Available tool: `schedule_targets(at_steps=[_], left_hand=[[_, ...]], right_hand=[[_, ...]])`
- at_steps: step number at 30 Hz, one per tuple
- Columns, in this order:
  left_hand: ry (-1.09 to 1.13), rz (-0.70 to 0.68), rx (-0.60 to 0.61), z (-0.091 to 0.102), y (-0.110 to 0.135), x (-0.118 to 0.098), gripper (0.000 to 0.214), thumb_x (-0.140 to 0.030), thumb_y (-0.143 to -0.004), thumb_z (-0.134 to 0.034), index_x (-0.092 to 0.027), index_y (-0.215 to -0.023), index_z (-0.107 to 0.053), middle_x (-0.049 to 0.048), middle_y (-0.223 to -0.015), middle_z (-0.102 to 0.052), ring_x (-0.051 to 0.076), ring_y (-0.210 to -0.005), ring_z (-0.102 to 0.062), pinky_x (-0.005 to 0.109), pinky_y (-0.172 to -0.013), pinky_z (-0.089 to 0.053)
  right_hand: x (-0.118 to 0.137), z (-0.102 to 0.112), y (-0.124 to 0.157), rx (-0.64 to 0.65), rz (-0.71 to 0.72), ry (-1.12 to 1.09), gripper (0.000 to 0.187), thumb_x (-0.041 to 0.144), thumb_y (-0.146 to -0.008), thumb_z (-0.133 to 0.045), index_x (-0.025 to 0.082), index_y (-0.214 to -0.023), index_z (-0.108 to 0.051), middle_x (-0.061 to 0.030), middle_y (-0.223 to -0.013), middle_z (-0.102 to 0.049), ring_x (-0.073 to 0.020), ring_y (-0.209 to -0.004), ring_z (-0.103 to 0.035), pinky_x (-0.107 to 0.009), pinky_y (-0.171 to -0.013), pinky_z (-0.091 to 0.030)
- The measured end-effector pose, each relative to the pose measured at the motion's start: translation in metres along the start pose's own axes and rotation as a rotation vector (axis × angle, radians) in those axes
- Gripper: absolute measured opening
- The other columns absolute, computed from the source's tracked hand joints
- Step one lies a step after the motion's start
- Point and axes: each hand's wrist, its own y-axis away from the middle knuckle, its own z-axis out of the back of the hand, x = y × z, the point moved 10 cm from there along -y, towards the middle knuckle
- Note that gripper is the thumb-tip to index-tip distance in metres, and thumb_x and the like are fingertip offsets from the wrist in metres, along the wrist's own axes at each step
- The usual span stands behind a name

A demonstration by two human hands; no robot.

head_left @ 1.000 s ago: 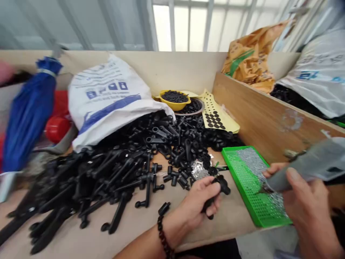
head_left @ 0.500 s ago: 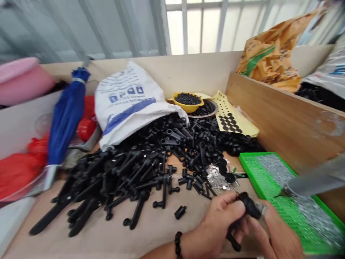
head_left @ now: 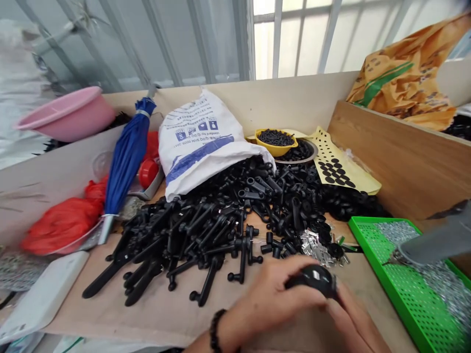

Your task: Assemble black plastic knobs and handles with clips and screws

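Note:
My left hand [head_left: 268,296], a dark beaded bracelet at its wrist, is closed around a black plastic part [head_left: 312,278] with a smooth rounded top and a small bright patch. From the other side my right hand [head_left: 355,318] grips the same part, fingers against its right end. Its underside is hidden by my hands. Just beyond them lie small silver metal pieces [head_left: 315,247] and short black cylinders [head_left: 276,245]. To the left spreads a pile of black crank-shaped plastic parts [head_left: 198,225] with ball ends.
A green perforated tray [head_left: 399,294] of small metal pieces stands right, with a grey tool [head_left: 434,242] above it. Behind are a white sack [head_left: 202,142], a yellow bowl [head_left: 274,149] and a yellow sticker sheet [head_left: 346,171]. A blue umbrella [head_left: 127,162] leans left, near a pink basin [head_left: 69,115].
The view has swung left. The held black part has turned, so its rounded top faces me and its thin ball-ended arm is out of sight. Both hands remain on it.

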Motion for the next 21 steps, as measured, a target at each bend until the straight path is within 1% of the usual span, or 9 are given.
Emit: schedule_targets(at_steps=[2, 4, 5, 6, 7, 10, 12, 16, 21], left_hand=[[-0.438, -0.094, -0.215, 0.052, 0.008, -0.019, 0.033, -0.036, -0.083, -0.061, -0.023, -0.114, -0.064, 0.0029, -0.105, -0.069, 0.02, -0.096, -0.061, 0.027, -0.088, -0.043], [-0.885, -0.098, -0.495, 0.103, 0.022, -0.031, 0.035, -0.037, -0.088, -0.052, -0.02, -0.117, -0.061, 0.0083, -0.106, -0.068, 0.025, -0.097, -0.061, 0.034, -0.088, -0.043], [-1.102, -0.048, -0.621, 0.125, 0.029, -0.033, 0.037, -0.038, -0.09, -0.049, -0.017, -0.118, -0.06, 0.0112, -0.106, -0.067, 0.028, -0.094, -0.061, 0.038, -0.084, -0.044], [-1.294, 0.006, -0.679, 0.139, 0.033, -0.032, 0.038, -0.038, -0.091, -0.046, -0.015, -0.117, -0.06, 0.0138, -0.106, -0.066, 0.031, -0.093, -0.059, 0.04, -0.08, -0.044], [-1.437, 0.052, -0.692, 0.147, 0.035, -0.029, 0.038, -0.037, -0.091, -0.044, -0.013, -0.116, -0.061, 0.0155, -0.108, -0.064, 0.033, -0.094, -0.058, 0.041, -0.077, -0.043], [-1.623, 0.097, -0.671, 0.155, 0.037, -0.02, 0.035, -0.033, -0.092, -0.042, -0.014, -0.113, -0.062, 0.0162, -0.112, -0.062, 0.035, -0.096, -0.054, 0.043, -0.074, -0.041], [-1.633, 0.071, -0.661, 0.152, 0.037, -0.017, 0.034, -0.03, -0.092, -0.041, -0.015, -0.114, -0.062, 0.0155, -0.115, -0.061, 0.035, -0.099, -0.052, 0.044, -0.077, -0.04], [-1.628, 0.028, -0.628, 0.144, 0.036, -0.014, 0.034, -0.03, -0.092, -0.043, -0.014, -0.116, -0.06, 0.0158, -0.121, -0.058, 0.036, -0.105, -0.051, 0.046, -0.081, -0.038], [-1.629, 0.005, -0.553, 0.139, 0.034, -0.007, 0.031, -0.029, -0.09, -0.046, -0.016, -0.114, -0.061, 0.0174, -0.127, -0.055, 0.038, -0.11, -0.049, 0.053, -0.088, -0.035]], right_hand=[[0.002, -0.008, -0.015, 0.087, -0.04, -0.004, 0.03, 0.04, -0.094, -0.038, 0.024, -0.114, -0.054, -0.0057, -0.098, -0.068, -0.0227, -0.095, -0.065, -0.03, -0.073, -0.055], [0.007, -0.007, -0.028, 0.115, -0.006, 0.007, 0.02, 0.034, -0.095, -0.04, 0.023, -0.103, -0.054, -0.005, -0.09, -0.066, -0.021, -0.087, -0.065, -0.029, -0.068, -0.054], [0.008, -0.006, -0.032, 0.118, 0.013, 0.024, 0.016, 0.032, -0.095, -0.04, 0.022, -0.097, -0.054, -0.0049, -0.087, -0.064, -0.0205, -0.083, -0.064, -0.029, -0.067, -0.053], [0.009, -0.004, -0.035, 0.115, 0.035, 0.05, 0.015, 0.03, -0.095, -0.041, 0.022, -0.091, -0.053, -0.0048, -0.084, -0.063, -0.0203, -0.079, -0.063, -0.03, -0.066, -0.052], [0.01, -0.003, -0.037, 0.105, 0.055, 0.084, 0.015, 0.029, -0.095, -0.04, 0.022, -0.087, -0.051, -0.0051, -0.082, -0.061, -0.0203, -0.077, -0.061, -0.031, -0.066, -0.051], [0.013, -0.004, -0.039, 0.073, 0.117, 0.204, 0.016, 0.026, -0.094, -0.04, 0.021, -0.083, -0.05, -0.0077, -0.086, -0.058, -0.0226, -0.08, -0.058, -0.036, -0.069, -0.049], [0.017, -0.007, -0.04, 0.057, 0.154, 0.272, 0.014, 0.024, -0.093, -0.041, 0.02, -0.083, -0.05, -0.01, -0.092, -0.058, -0.025, -0.087, -0.056, -0.039, -0.073, -0.048], [0.018, -0.019, -0.04, 0.106, 0.17, 0.34, 0.011, 0.02, -0.092, -0.042, 0.019, -0.084, -0.05, -0.0112, -0.096, -0.056, -0.0267, -0.092, -0.054, -0.043, -0.078, -0.047], [0.032, -0.026, -0.035, 0.165, 0.161, 0.296, 0.012, 0.019, -0.091, -0.042, 0.019, -0.083, -0.05, -0.0107, -0.094, -0.057, -0.0246, -0.086, -0.054, -0.039, -0.073, -0.048]])
